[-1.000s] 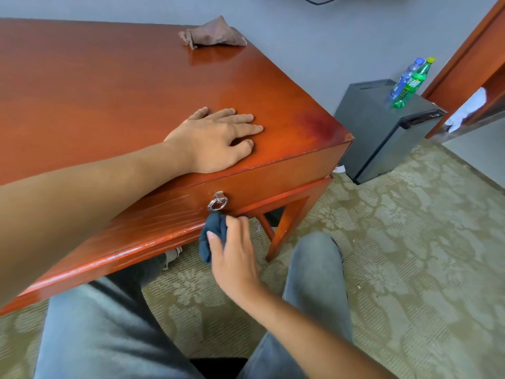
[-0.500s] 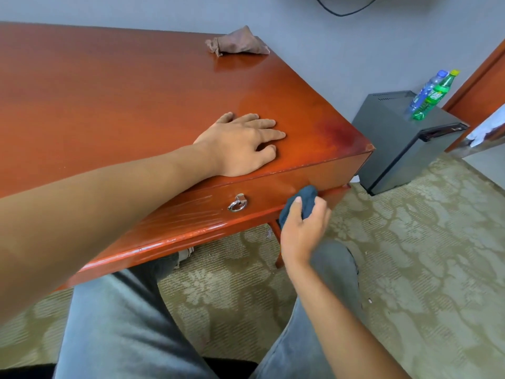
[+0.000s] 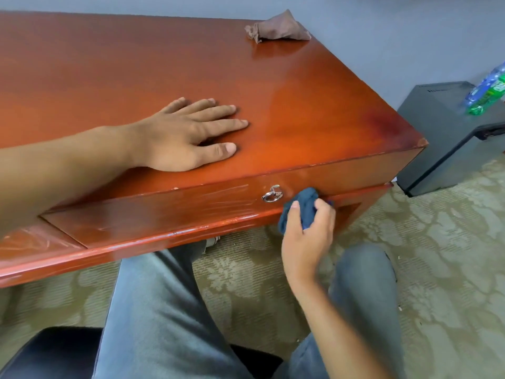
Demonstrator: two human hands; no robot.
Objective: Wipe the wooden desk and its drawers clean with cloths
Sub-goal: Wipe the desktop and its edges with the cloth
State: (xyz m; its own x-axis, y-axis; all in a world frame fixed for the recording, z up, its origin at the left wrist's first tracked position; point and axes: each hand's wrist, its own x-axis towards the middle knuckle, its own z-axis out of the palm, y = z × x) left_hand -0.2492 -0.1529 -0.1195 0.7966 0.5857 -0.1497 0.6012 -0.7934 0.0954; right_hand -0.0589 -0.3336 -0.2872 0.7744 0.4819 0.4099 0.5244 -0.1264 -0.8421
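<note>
The glossy red-brown wooden desk [image 3: 114, 77] fills the upper left of the head view. Its drawer front [image 3: 169, 212] faces me and carries a silver ring handle [image 3: 272, 193]. My left hand [image 3: 185, 138] lies flat on the desktop near the front edge, fingers straight. My right hand [image 3: 306, 236] grips a bunched dark blue cloth [image 3: 304, 205] and presses it against the drawer front just right of the handle. A crumpled brown cloth [image 3: 278, 27] lies at the desk's far right corner.
A dark grey box-like cabinet [image 3: 442, 143] stands on the patterned carpet right of the desk, with a blue and a green bottle [image 3: 489, 91] on top. My knees in grey trousers [image 3: 164, 310] sit under the desk edge. A black seat [image 3: 52, 351] shows at bottom left.
My right hand with the blue cloth swept right along the drawer's lower edge, then came back left toward the ring handle. My left hand stayed flat on the desktop.
</note>
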